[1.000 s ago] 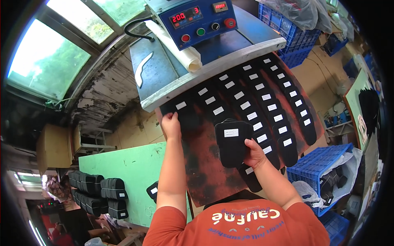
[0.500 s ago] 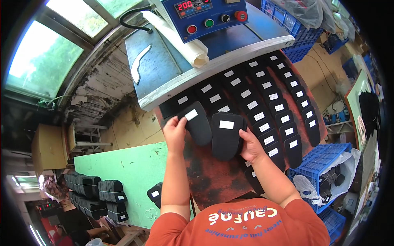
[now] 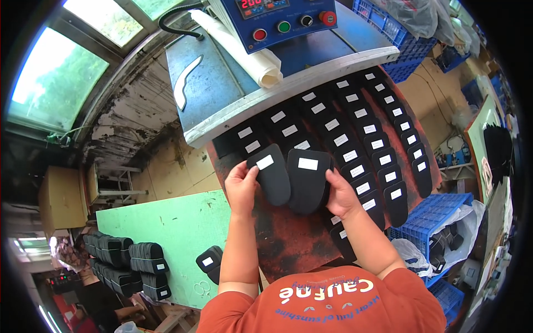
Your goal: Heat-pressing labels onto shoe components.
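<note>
Seen from above, two bare hands are held over a worn red-brown board (image 3: 302, 244), on which black, rounded pieces (image 3: 365, 125) with white labels are laid in overlapping rows. By the left hand (image 3: 242, 183), a single black piece (image 3: 275, 183) is pinched between thumb and fingers at its upper left edge, beside its label. By the right hand (image 3: 341, 195), a small stack of black pieces (image 3: 307, 187) is gripped along its right edge, thumb uppermost.

The step in hand appears to be the setting-out of labelled pieces in rows, with one piece parted from the stack. The next move seems to call for the single piece to be held flat, cleared of the stack and lined up with the leftmost row, while the stack is steadied by the right hand.

The single piece is placed to the right of the left fingers, its wide labelled end uppermost and its narrower end pointed toward the wearer. The stack is held just beside it, to the left of the right hand; their edges meet in the view, but whether they touch cannot be told. Beyond the hands, the rows are overhung by a blue machine (image 3: 311, 64) with a pale metal edge. To the left, tied black bundles (image 3: 149, 258) are set on a green table (image 3: 183, 222).
</note>
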`<state>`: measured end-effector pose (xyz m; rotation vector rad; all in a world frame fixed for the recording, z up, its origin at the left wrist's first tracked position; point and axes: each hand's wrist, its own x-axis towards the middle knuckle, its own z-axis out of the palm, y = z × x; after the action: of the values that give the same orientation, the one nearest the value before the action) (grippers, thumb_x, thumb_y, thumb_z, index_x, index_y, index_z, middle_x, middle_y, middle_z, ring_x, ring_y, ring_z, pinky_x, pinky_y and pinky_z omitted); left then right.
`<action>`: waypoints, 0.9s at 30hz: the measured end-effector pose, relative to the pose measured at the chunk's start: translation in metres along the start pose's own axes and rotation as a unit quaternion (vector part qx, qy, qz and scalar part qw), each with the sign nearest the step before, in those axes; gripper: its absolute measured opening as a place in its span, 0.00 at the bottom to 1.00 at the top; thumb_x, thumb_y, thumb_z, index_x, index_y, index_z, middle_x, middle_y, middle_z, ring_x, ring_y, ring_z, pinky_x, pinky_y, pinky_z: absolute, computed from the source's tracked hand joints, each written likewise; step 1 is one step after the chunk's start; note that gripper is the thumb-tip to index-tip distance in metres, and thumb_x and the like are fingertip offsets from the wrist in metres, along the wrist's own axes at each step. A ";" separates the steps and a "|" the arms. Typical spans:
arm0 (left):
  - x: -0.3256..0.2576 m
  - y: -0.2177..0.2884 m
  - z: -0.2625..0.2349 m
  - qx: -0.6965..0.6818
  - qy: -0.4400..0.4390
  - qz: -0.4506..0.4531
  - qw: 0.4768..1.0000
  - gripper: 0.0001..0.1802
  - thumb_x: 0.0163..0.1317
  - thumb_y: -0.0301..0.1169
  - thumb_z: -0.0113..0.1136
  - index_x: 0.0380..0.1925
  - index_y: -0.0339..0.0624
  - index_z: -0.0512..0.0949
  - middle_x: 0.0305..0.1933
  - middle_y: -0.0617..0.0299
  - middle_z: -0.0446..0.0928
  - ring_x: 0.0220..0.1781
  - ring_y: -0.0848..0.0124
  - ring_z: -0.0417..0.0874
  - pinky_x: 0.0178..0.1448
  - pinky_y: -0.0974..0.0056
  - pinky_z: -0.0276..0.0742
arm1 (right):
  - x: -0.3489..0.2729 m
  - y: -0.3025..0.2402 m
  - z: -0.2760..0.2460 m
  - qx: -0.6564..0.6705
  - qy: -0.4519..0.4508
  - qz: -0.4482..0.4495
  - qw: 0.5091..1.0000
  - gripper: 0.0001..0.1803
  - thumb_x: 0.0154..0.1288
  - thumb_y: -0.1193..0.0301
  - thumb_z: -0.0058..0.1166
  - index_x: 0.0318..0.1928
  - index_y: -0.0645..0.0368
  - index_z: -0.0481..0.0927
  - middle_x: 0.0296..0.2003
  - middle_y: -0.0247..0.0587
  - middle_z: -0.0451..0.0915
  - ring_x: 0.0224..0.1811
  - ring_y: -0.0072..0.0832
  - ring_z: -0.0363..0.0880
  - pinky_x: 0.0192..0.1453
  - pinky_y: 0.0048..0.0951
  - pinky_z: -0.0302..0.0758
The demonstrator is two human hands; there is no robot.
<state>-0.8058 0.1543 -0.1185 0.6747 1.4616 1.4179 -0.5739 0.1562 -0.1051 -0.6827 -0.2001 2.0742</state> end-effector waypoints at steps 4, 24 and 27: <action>0.014 -0.024 -0.017 0.266 0.097 0.143 0.949 0.17 0.54 0.25 0.63 0.43 0.30 0.74 0.30 0.63 0.76 0.24 0.80 0.71 0.29 0.74 0.70 | -0.006 -0.004 0.000 0.016 -0.024 0.005 1.000 0.25 0.64 0.72 0.49 0.61 0.55 0.61 0.55 0.41 0.69 0.59 0.34 0.68 0.63 0.39 0.65; -0.068 -0.005 0.031 0.075 -0.012 0.082 0.994 0.13 0.57 0.25 0.60 0.41 0.33 0.75 0.32 0.64 0.76 0.27 0.80 0.74 0.31 0.75 0.73 | -0.023 0.010 -0.019 -0.111 0.042 0.004 0.993 0.25 0.61 0.72 0.56 0.58 0.56 0.65 0.51 0.37 0.71 0.56 0.27 0.68 0.60 0.33 0.65; -0.082 0.000 0.028 0.047 -0.003 0.034 0.998 0.09 0.56 0.24 0.61 0.38 0.35 0.76 0.29 0.66 0.77 0.24 0.83 0.72 0.27 0.78 0.68 | -0.028 0.007 -0.013 -0.108 0.031 0.005 0.994 0.24 0.61 0.71 0.56 0.57 0.56 0.65 0.51 0.37 0.72 0.55 0.28 0.69 0.60 0.33 0.65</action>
<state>-0.7486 0.0939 -0.0945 0.7946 1.5210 1.4042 -0.5601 0.1278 -0.1077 -0.8794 -0.3893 2.0552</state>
